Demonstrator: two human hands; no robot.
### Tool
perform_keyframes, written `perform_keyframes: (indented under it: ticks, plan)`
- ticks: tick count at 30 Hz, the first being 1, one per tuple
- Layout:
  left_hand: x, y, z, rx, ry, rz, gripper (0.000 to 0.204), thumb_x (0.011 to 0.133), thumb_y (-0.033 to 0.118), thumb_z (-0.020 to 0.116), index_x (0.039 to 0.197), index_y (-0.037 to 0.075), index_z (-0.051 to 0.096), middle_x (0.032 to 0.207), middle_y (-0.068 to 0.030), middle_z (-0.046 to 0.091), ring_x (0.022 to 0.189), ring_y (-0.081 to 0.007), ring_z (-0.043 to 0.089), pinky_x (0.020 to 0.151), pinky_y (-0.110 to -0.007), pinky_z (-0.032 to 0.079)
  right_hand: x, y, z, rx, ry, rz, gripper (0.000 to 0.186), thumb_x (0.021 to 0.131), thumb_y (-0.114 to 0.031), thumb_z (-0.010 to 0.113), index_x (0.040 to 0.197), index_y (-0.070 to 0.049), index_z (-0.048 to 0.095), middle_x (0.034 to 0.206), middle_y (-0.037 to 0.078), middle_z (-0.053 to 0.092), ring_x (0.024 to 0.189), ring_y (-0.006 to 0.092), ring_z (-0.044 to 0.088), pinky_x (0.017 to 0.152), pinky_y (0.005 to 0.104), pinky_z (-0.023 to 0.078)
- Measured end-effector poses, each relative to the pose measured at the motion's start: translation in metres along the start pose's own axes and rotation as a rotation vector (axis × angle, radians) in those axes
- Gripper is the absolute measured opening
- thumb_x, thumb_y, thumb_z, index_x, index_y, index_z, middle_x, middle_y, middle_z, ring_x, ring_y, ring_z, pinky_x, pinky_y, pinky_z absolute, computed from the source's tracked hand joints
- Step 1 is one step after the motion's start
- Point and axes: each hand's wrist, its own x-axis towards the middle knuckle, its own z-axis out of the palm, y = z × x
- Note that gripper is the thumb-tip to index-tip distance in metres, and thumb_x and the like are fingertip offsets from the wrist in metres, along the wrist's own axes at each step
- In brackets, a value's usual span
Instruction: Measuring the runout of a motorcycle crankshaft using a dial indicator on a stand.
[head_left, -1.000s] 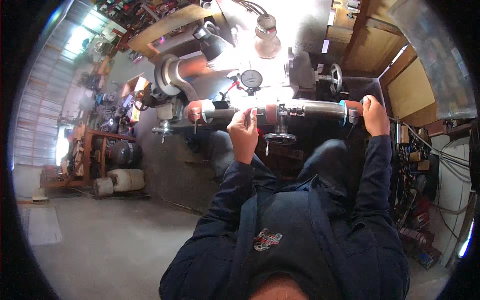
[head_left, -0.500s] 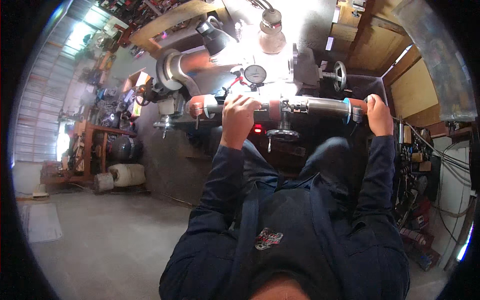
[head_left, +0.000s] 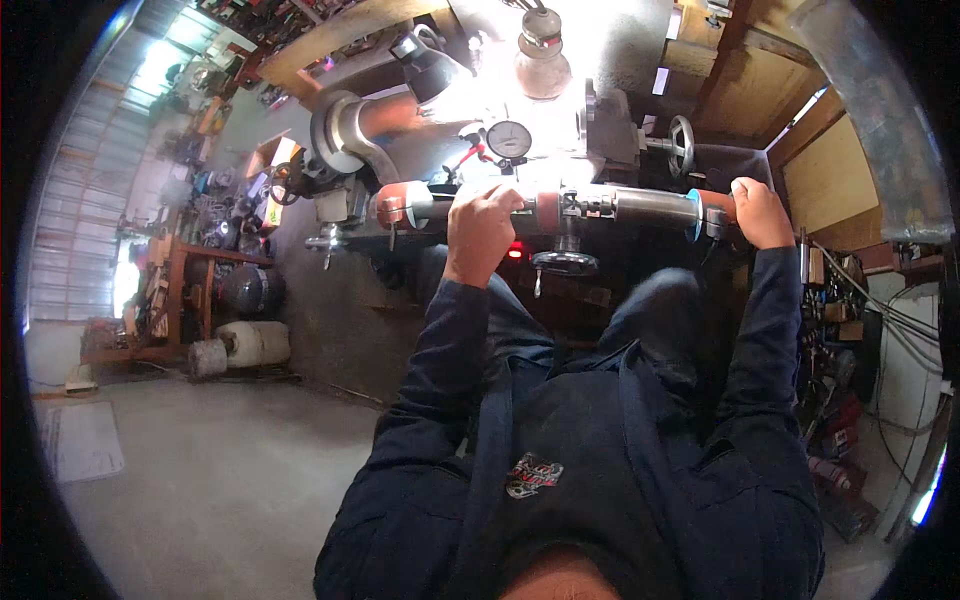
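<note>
A metalworking machine with a long horizontal assembly stretches in front of my knees. My left hand [head_left: 482, 232] is closed over the left half of that assembly, fingers curled; what they grip is hidden behind the hand. At the far right, my right hand [head_left: 763, 212] is wrapped round the outer end of the orange-red clamp fitting [head_left: 717, 213], thumb on top. A steel cylinder [head_left: 655, 207] runs inward from that fitting. Another orange-red fitting [head_left: 397, 205] sits at the left end. Behind my left hand stands a round dial indicator [head_left: 508, 139] with a red-and-black holder.
A small handwheel [head_left: 565, 263] hangs below the middle of the assembly. A larger handwheel [head_left: 681, 146] is at the back right. A bright lamp glare washes out the machine's centre. Tools crowd the right wall; a pale canister [head_left: 256, 343] lies on the floor at left.
My right hand and forearm have shifted slightly, the wrist turning outward at the fitting's end. My left hand stays at the same place, its fingers a little more bent.
</note>
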Motion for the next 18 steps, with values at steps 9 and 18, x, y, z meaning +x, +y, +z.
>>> perform_keyframes:
  ticks: [9, 18]
  plan:
    - [-0.040, 0.046, 0.052, -0.372, 0.414, -0.721, 0.007, 0.089, 0.005, 0.067, 0.089, -0.001, 0.065, 0.077, -0.0075, 0.066, 0.065, -0.0144, 0.062, 0.061, -0.031, 0.052, -0.033, -0.010, 0.022, 0.093, 0.436, 0.015, 0.035, 0.099, -0.026, 0.047, 0.117, 0.000, 0.063, 0.110, 0.023, 0.066, 0.102, 0.0401, 0.064, 0.086, 0.0449, 0.051]
    - [-0.063, 0.073, 0.068, -0.758, 0.555, -0.715, 0.012, 0.099, 0.010, 0.054, 0.090, 0.003, 0.055, 0.064, 0.0009, 0.053, 0.058, -0.0056, 0.050, 0.052, -0.022, 0.041, -0.059, -0.016, 0.048, 0.132, 0.676, -0.028, 0.041, 0.104, -0.028, 0.041, 0.131, -0.001, 0.053, 0.117, 0.024, 0.064, 0.100, 0.0389, 0.067, 0.079, 0.0428, 0.056]
